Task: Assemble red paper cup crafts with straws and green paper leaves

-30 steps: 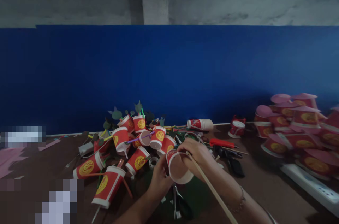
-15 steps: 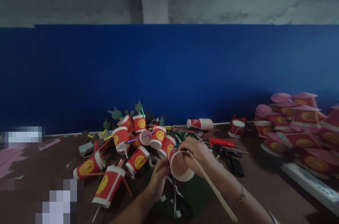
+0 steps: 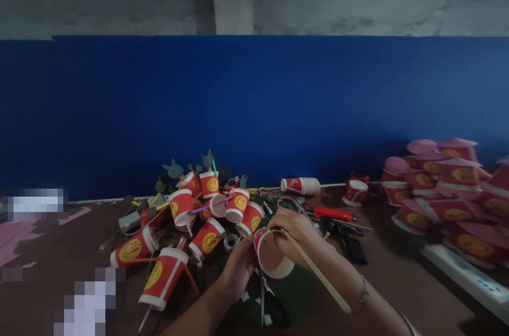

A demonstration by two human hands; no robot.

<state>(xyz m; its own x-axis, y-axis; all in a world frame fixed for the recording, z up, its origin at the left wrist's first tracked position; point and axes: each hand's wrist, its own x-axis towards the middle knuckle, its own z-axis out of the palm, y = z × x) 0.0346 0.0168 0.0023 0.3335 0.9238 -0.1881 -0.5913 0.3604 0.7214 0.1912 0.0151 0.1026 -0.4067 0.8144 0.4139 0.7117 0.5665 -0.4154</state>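
Note:
A red paper cup (image 3: 276,259) is tipped on its side, its open mouth towards me. My left hand (image 3: 239,267) is closed around the cup's left side, the fingertips partly hidden behind it. Over the rim, my right hand (image 3: 292,230) reaches with fingertips inside the cup. A long pale wooden stick (image 3: 318,272) runs from between those fingers, slanting down along my right forearm. What its far end touches is hidden by the fingers. Black-handled scissors (image 3: 274,304) lie just below the cup among small white scraps (image 3: 245,297).
Left of my hands lie several red cups (image 3: 165,277) with straws and green paper cut-outs. A stack of cups (image 3: 301,186), a red tool (image 3: 334,213) and a roll of tape (image 3: 230,242) lie nearby. Pink-topped cups (image 3: 457,171) and a power strip (image 3: 469,275) are at the right.
The cup has shifted slightly down and right in my hands. The stick's lower end has moved up a little, closer to my right wrist.

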